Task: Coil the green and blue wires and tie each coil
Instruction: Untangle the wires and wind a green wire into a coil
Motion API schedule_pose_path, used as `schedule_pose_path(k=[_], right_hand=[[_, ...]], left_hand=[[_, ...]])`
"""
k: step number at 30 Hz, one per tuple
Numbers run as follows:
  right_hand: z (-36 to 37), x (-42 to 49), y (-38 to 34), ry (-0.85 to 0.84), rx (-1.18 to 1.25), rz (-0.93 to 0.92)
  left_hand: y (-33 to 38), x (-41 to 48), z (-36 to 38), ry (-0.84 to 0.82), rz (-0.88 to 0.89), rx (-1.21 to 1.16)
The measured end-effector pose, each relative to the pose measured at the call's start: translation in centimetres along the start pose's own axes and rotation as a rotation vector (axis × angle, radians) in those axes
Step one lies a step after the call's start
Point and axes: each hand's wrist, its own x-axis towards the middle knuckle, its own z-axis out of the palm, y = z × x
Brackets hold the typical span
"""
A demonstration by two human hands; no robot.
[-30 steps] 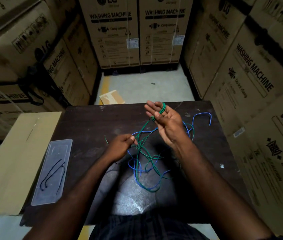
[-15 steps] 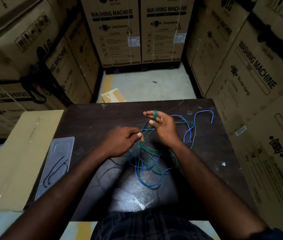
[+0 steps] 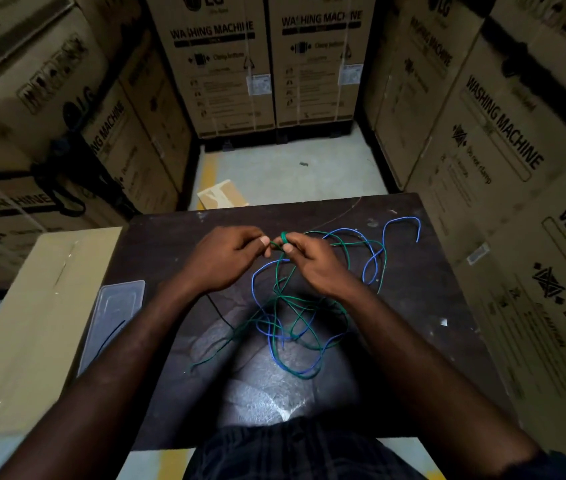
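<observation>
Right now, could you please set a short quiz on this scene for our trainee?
1. True or false: the blue wire lies loose and uncoiled on the table.
2. Which wire loops round the fingers of the right hand? A green wire; B blue; C black.
3. Fill in: the clear tray lies to the ___ of the left hand.
Key: 1 true; 2 A; 3 left.

green wire (image 3: 284, 238) end hidden between fingertips (image 3: 264, 241), tray (image 3: 118, 303) partly behind left forearm (image 3: 156, 327), carton (image 3: 226, 74) small print unreadable
</observation>
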Motion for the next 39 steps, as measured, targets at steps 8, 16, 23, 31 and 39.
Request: schedule_pose_path(k=[8, 16, 23, 31, 39], right_hand=[[-0.2, 0.1, -0.8, -0.144, 0.128, 0.053], [-0.9, -0.8, -2.2, -0.376, 0.693, 0.105], [-0.4, -1.0, -3.6, -0.329, 1.014, 0.106], [-0.3, -1.6, -3.8, -0.278, 1.118, 0.208], [-0.8, -1.7, -4.5, -0.353, 1.035, 0.224]], left_hand=[[-1.3, 1.6, -1.7, 0.004, 0.008, -0.038], [-3.4, 2.6, -1.2, 0.060, -0.069, -0.159], [-5.3, 1.8, 3.7, -0.026, -0.195, -0.457], [-5.0, 1.7, 4.9, 0.119, -0.237, -0.381], [-4.9, 2.2, 4.6, 0.149, -0.235, -0.381]])
